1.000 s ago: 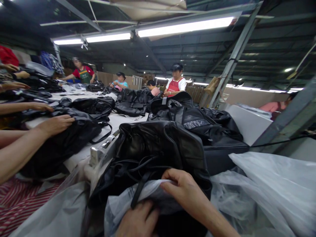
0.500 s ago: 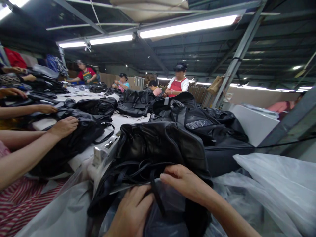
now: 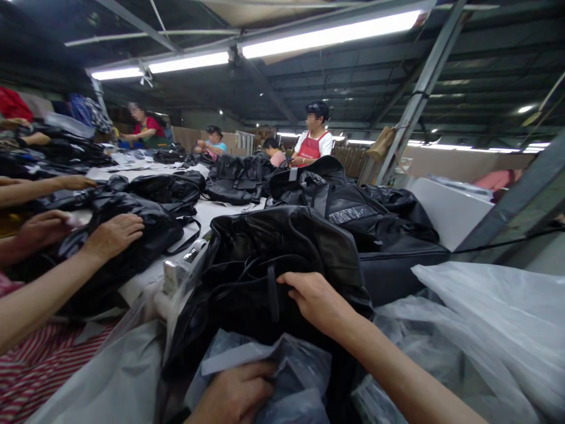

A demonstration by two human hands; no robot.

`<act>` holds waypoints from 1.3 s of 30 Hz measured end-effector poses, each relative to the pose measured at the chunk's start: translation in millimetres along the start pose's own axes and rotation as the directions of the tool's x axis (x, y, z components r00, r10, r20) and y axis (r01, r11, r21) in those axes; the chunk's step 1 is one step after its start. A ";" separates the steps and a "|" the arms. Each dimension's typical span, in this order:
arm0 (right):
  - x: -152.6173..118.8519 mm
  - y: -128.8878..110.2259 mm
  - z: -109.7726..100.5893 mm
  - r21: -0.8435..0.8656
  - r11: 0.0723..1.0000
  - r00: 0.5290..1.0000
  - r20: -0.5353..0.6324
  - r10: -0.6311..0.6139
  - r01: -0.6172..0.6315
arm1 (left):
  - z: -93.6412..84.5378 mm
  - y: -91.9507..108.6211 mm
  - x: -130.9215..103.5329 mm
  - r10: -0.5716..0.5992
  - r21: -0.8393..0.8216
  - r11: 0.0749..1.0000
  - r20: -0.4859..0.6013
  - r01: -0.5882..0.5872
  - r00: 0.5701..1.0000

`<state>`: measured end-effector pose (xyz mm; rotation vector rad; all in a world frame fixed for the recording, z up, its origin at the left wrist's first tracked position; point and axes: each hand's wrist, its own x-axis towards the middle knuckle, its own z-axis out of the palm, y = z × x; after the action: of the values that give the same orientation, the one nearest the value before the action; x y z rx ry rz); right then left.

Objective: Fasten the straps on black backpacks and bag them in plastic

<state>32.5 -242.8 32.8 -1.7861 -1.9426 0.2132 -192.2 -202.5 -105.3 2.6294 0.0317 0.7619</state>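
A black leather-look bag [image 3: 286, 235] stands open in front of me, with thin black cords [image 3: 256, 268] lying about its mouth. My right hand [image 3: 315, 300] pinches the bag at the edge of its opening, beside a short black strap [image 3: 272, 294] that hangs down. Lower down, my left hand [image 3: 241, 391] is closed on a crumpled clear plastic bag [image 3: 304, 365] in front of the black bag. A white strip [image 3: 238, 356], perhaps paper, lies along the top of that plastic. The left fingertips are partly hidden by it.
More black bags [image 3: 353, 206] are heaped behind mine, and others lie along the white table [image 3: 216, 212]. Clear plastic sheeting [image 3: 477, 318] spreads at the right. At the left, a co-worker's hand [image 3: 115, 235] rests on another black bag [image 3: 145, 253]. A slanted metal post [image 3: 419, 94] rises at the right.
My left hand has moved down out of the bag's opening, with the clear plastic now bunched at it. The right hand has shifted slightly up and left along the opening.
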 end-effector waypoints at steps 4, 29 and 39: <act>-7.0 -15.4 8.0 -0.196 0.981 0.981 0.189 0.046 -0.009 | 9.3 -7.6 -8.0 0.068 0.170 0.984 -0.026 -0.063 0.997; -11.6 -3.8 19.8 -0.268 0.950 0.914 0.403 -0.037 0.157 | 16.8 -1.2 -31.6 0.162 0.564 0.825 -0.191 -0.027 0.968; -14.9 -5.9 20.4 -0.271 0.951 0.897 0.441 -0.013 0.147 | 22.1 2.2 -35.2 0.023 0.566 0.815 -0.244 0.123 0.970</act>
<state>18.4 -253.8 14.0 -1.9686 -2.4734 0.3299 -210.9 -217.2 -139.4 3.0570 0.4743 1.2084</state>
